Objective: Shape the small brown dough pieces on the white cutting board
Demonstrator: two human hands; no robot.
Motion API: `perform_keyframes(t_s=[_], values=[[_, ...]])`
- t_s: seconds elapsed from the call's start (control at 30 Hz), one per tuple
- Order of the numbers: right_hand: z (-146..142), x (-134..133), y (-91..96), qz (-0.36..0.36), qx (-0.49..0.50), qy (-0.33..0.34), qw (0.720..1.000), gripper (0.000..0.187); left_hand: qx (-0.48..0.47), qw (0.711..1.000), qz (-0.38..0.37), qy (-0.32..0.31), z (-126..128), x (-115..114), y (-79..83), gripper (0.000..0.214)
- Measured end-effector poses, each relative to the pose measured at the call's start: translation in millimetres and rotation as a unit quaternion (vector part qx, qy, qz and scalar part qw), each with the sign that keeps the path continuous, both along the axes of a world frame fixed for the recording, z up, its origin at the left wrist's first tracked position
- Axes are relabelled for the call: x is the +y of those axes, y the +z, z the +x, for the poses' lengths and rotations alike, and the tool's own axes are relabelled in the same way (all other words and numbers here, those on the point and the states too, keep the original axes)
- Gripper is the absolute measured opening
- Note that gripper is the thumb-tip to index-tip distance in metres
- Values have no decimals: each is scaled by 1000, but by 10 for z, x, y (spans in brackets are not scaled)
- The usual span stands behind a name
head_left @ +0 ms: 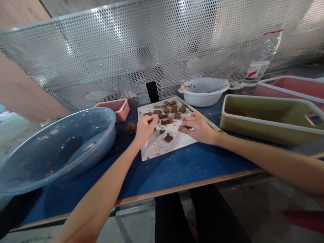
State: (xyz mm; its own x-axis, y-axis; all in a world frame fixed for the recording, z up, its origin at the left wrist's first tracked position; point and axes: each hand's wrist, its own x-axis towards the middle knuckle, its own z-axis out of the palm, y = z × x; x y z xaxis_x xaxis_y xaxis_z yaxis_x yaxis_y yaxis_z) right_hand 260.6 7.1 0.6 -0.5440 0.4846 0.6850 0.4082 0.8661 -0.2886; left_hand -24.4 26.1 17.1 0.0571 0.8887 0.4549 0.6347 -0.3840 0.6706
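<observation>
A white board (pixel 157 145) lies on the blue table (pixel 177 168) with several small brown shaped pieces (pixel 167 109) spread over its far half. One brown piece (pixel 168 137) sits alone near the board's middle. My left hand (pixel 144 128) rests on the board's left side, fingers curled in a pinch at a small brown piece by its fingertips. My right hand (pixel 198 127) rests on the board's right side, fingers bent and pressed together; what they hold is hidden.
A large blue basin (pixel 55 148) stands at the left. A pink tub (pixel 117 108), a brown lump (pixel 130 128), a dark phone (pixel 152 91), a white bowl (pixel 204 91), an olive tray (pixel 268 116), a pink tray (pixel 291 87) and a perforated metal screen (pixel 152 44) surround the board.
</observation>
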Motion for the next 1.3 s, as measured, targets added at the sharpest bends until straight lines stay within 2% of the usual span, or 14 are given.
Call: perform_keyframes(t_s=[0.07,0.17,0.37,0.5,0.6,0.67,0.73,0.87,1.1,1.3], values=[[-6,-3,-2,2,15,0,1000,30,2,1000,4,-2,-4,8,-8,34],[-4,-12,1,4,11,2,1000,27,5,1000,7,-2,-3,15,-16,32],[10,9,-16,-2,-36,15,999,50,13,1000,9,0,4,10,-28,32],[-4,25,-35,-8,-16,-13,1000,31,13,1000,15,-4,-1,15,-48,32],[-5,30,-34,-13,-19,-12,1000,31,-2,1000,10,-11,5,17,-40,30],[1,33,-28,-17,-36,5,999,38,-25,999,-7,-41,22,0,-8,31],[4,32,-26,-16,-39,8,999,43,-47,993,-41,-96,54,-38,41,37],[-8,-4,-37,12,8,-24,1000,34,-65,976,-91,-186,174,-172,132,53],[-48,-128,-12,94,61,-82,990,26,-112,966,-115,-202,391,-385,146,51],[-54,-106,-33,145,72,-69,984,21,-130,960,-128,-214,404,-383,109,49]])
